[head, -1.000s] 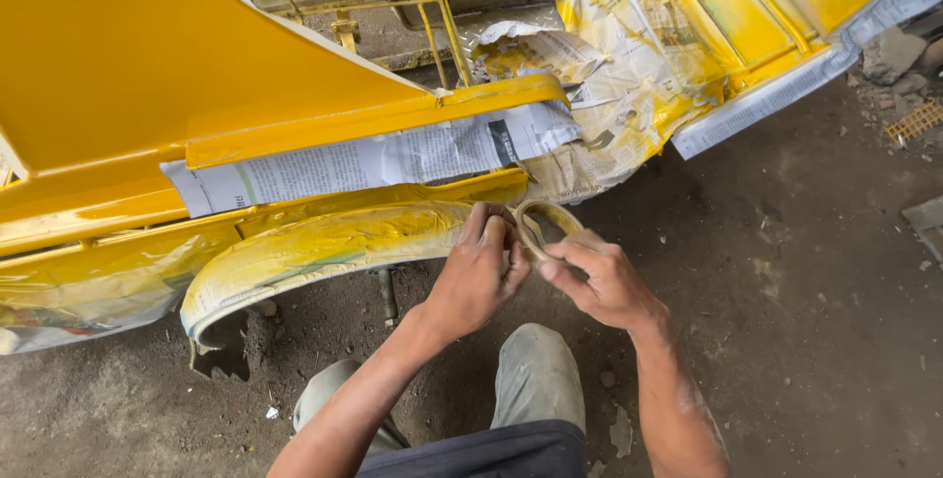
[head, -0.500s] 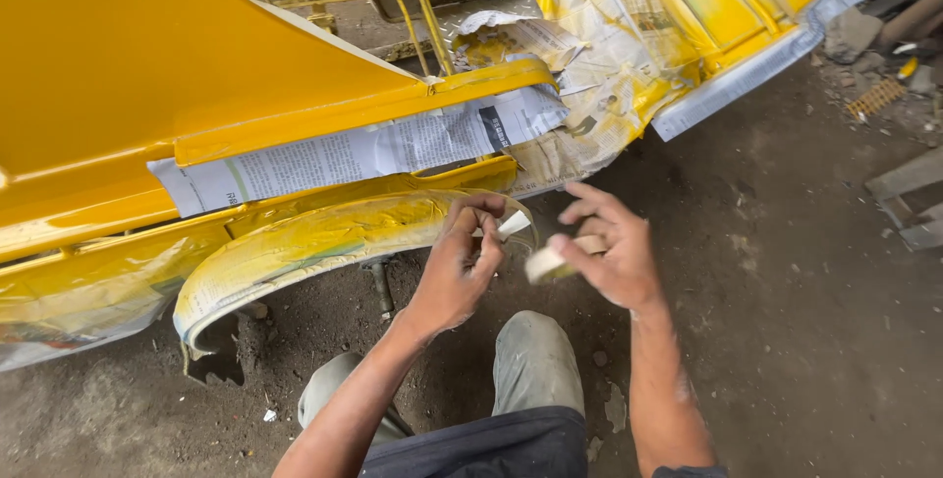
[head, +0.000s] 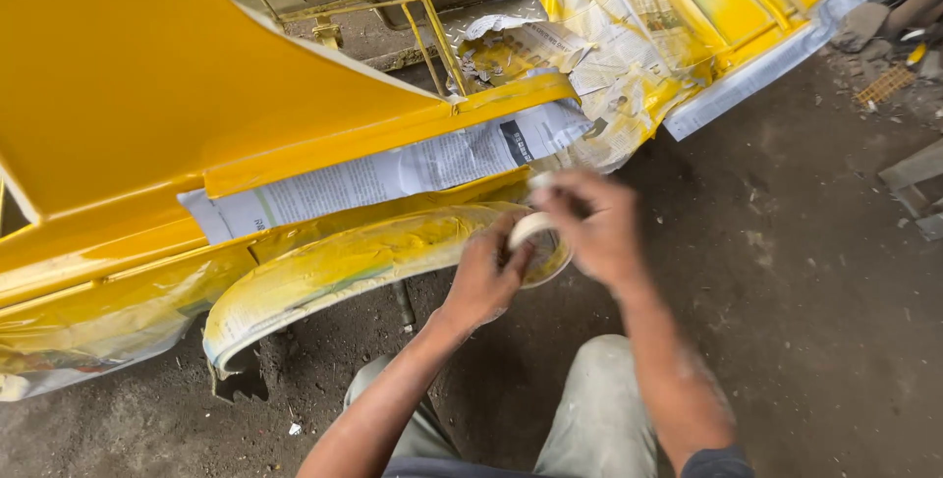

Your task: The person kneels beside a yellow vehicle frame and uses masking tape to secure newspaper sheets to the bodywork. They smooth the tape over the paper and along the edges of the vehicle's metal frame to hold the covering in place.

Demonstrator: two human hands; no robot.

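Holding the small round roll of pale masking tape (head: 538, 247) between both hands, you crouch beside the freshly painted yellow vehicle body (head: 147, 75). Your left hand (head: 488, 277) closes its fingers on the near side of the roll, and your right hand (head: 589, 227) is over the far side with its fingers curled on the rim; this hand is blurred, so the exact grip there I cannot tell.

Half a second ago your two hands were a little apart, with a short piece of tape between them. Now they have come together on the roll, just in front of the curved yellow fender covered with paint-stained masking paper (head: 344, 267). The roll is near the right end of that fender and does not touch it, as far as the picture shows.

Above the fender, a strip of white printed newspaper (head: 393, 173) is lying along the body edge, and more crumpled newspaper (head: 609, 56) fills the open frame behind. Your grey trouser knees (head: 589, 419) are low over the dark dirt floor (head: 805, 272).
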